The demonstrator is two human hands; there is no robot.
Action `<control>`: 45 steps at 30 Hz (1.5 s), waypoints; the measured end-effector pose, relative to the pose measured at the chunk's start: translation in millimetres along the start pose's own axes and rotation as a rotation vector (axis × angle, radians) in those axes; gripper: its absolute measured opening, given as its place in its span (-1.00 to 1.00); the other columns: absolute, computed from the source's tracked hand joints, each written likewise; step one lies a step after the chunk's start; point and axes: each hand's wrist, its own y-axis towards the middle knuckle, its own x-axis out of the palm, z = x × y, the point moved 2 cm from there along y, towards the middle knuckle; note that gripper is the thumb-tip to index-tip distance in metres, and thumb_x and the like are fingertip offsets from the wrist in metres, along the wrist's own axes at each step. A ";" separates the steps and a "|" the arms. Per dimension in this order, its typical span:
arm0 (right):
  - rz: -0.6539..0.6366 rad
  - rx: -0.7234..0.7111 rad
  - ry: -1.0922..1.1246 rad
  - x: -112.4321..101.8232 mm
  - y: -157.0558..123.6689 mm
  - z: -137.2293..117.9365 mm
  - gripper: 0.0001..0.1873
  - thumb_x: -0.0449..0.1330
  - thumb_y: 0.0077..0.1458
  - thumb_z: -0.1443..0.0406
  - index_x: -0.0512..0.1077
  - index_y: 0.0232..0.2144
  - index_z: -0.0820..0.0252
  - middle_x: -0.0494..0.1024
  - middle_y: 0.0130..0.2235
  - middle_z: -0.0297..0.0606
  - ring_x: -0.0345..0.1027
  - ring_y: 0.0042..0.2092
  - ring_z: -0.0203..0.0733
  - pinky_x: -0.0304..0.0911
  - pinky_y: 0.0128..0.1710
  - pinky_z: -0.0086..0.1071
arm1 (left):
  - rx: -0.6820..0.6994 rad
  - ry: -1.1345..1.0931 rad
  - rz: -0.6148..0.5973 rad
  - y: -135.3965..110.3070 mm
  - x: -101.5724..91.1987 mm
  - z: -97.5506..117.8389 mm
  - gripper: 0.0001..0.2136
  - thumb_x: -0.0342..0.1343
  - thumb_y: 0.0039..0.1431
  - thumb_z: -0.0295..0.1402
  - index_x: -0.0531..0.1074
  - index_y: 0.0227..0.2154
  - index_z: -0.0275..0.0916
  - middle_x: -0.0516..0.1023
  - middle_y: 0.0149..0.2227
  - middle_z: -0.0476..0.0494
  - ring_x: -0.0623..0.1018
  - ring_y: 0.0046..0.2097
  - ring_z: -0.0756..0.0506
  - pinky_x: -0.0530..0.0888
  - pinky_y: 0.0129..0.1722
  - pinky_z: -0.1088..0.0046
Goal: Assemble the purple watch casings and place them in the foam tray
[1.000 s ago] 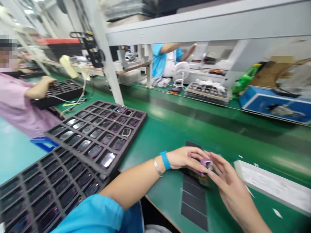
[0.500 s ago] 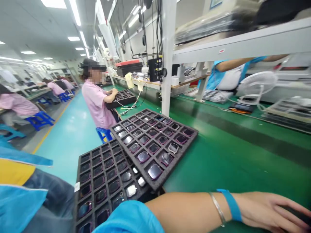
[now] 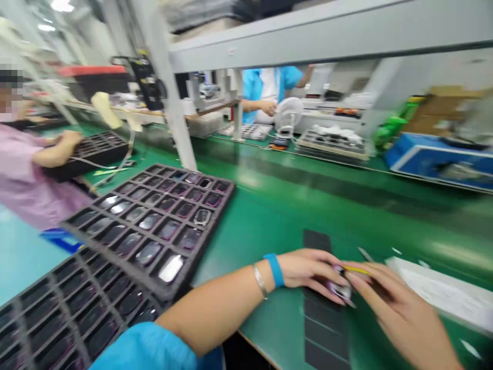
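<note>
Holding a small purple and silver piece [image 3: 340,291] in my left hand [image 3: 308,275], I have my fingers curled almost shut around it. The piece is up off the table, just above a long black foam strip [image 3: 321,324] near the front edge of the green table [image 3: 277,216]. My right hand [image 3: 396,303] is right next to it, half open, with its fingers bent over toward the piece. A thin yellow stick [image 3: 356,270] shows by those fingers, but it is blurry, so I cannot tell if I have hold of it.

A blue band [image 3: 275,270] and a thin silver bangle [image 3: 261,281] sit on my left wrist. Past my left arm, two big black foam trays [image 3: 150,228] lie near the left edge of the table, with a shiny dark piece in each little hole. To the right of my hands is a long white box [image 3: 442,288].

Farther off, a person in a pink shirt [image 3: 34,187] has one hand on another black tray [image 3: 94,154]. Across the way stands a person in blue [image 3: 265,90], near a small white fan [image 3: 288,115].
</note>
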 end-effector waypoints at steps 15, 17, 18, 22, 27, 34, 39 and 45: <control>-0.031 -0.034 0.201 3.3 2.0 -5.4 -0.78 0.14 0.14 0.25 0.49 -0.16 0.08 0.50 -0.26 -0.27 0.37 -0.18 -0.20 0.29 -0.11 -0.27 | 0.024 0.227 0.139 -6.6 9.1 -3.2 -0.77 0.24 -0.09 -0.52 0.41 -0.31 -0.35 0.54 -0.42 -0.15 0.58 -0.39 -0.07 0.53 -0.37 0.46; 0.002 -0.054 0.159 4.7 2.9 -3.0 -0.80 0.16 0.13 0.26 0.50 -0.17 0.07 0.51 -0.27 -0.28 0.38 -0.21 -0.19 0.29 -0.12 -0.24 | 0.016 0.222 0.134 -4.5 7.3 -3.6 -0.81 0.19 -0.06 -0.55 0.40 -0.32 -0.35 0.53 -0.44 -0.14 0.58 -0.41 -0.07 0.53 -0.40 0.45; 0.015 -0.058 0.149 5.7 3.2 -1.5 -0.80 0.16 0.12 0.26 0.50 -0.18 0.06 0.52 -0.28 -0.28 0.38 -0.22 -0.19 0.29 -0.13 -0.23 | 0.010 0.224 0.142 -3.5 6.0 -4.0 -0.82 0.18 -0.05 -0.55 0.39 -0.32 -0.35 0.53 -0.45 -0.13 0.58 -0.42 -0.07 0.53 -0.41 0.46; 0.049 -0.080 0.144 6.5 3.2 -3.7 -0.81 0.19 0.09 0.30 0.50 -0.21 0.07 0.53 -0.30 -0.29 0.38 -0.21 -0.18 0.28 -0.10 -0.21 | 0.022 0.284 0.233 -4.3 7.5 -4.4 -0.86 0.17 -0.03 -0.53 0.38 -0.36 -0.34 0.52 -0.47 -0.12 0.58 -0.44 -0.06 0.52 -0.47 0.48; 0.059 0.076 0.271 16.5 10.7 1.4 -0.75 0.20 0.06 0.30 0.46 -0.15 0.10 0.49 -0.25 -0.28 0.37 -0.24 -0.24 0.34 -0.18 -0.31 | 0.037 0.281 0.298 -5.2 6.5 1.4 -0.92 0.13 0.01 -0.52 0.38 -0.38 -0.34 0.51 -0.50 -0.11 0.58 -0.45 -0.08 0.52 -0.52 0.52; 0.018 0.101 0.221 25.9 15.0 -3.8 -0.90 0.17 0.07 0.32 0.43 -0.30 0.14 0.47 -0.24 -0.26 0.35 -0.18 -0.20 0.33 -0.22 -0.34 | 0.111 0.208 0.466 -11.8 -10.0 20.7 -0.96 0.10 0.03 -0.53 0.41 -0.41 -0.37 0.57 -0.40 -0.21 0.58 -0.44 -0.07 0.54 -0.47 0.47; -0.170 0.066 -0.032 32.3 10.3 -12.1 -0.86 0.17 0.03 0.43 0.42 -0.31 0.16 0.45 -0.22 -0.23 0.33 -0.16 -0.15 0.29 -0.14 -0.24 | 0.152 0.191 0.527 -13.8 -23.1 25.1 -0.98 0.11 0.04 -0.52 0.43 -0.44 -0.37 0.59 -0.32 -0.26 0.58 -0.32 -0.08 0.53 -0.30 0.38; -0.247 0.018 -0.165 41.2 2.0 -13.7 -0.95 0.21 0.02 0.41 0.46 -0.42 0.19 0.42 -0.19 -0.18 0.28 -0.10 -0.08 0.20 -0.01 -0.12 | 0.166 0.140 0.516 -13.0 -26.4 23.8 -0.98 0.14 0.01 -0.50 0.43 -0.44 -0.35 0.59 -0.31 -0.27 0.57 -0.31 -0.08 0.51 -0.24 0.34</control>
